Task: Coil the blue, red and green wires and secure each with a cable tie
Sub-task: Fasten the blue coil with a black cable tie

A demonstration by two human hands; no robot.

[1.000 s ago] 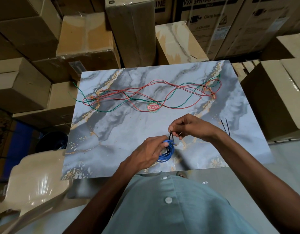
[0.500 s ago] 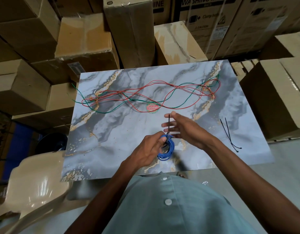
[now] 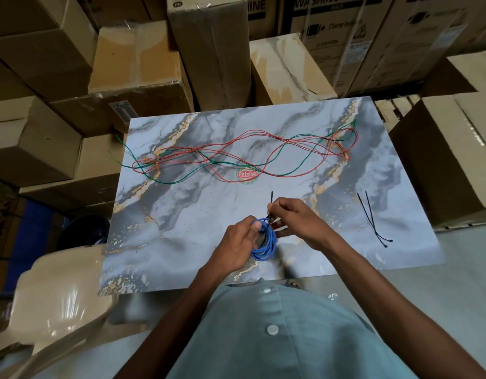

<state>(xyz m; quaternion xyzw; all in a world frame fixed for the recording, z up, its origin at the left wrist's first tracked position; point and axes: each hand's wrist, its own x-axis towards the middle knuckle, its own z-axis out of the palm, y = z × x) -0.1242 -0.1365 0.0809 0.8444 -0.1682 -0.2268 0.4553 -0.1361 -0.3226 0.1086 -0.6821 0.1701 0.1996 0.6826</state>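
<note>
Beyond both hands, red wire tangles with green wire.

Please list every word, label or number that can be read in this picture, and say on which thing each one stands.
"Patelsa": round red and green sticker on the marble-patterned board.
"CAUTION": big carton at the back.
"WASHING MA...", cut off by the frame edge: same carton, top.
"...INE": neighbouring box.
"Clamp...": same big carton, rest blurred.
Barcode label on a left box: too small to read.
</note>
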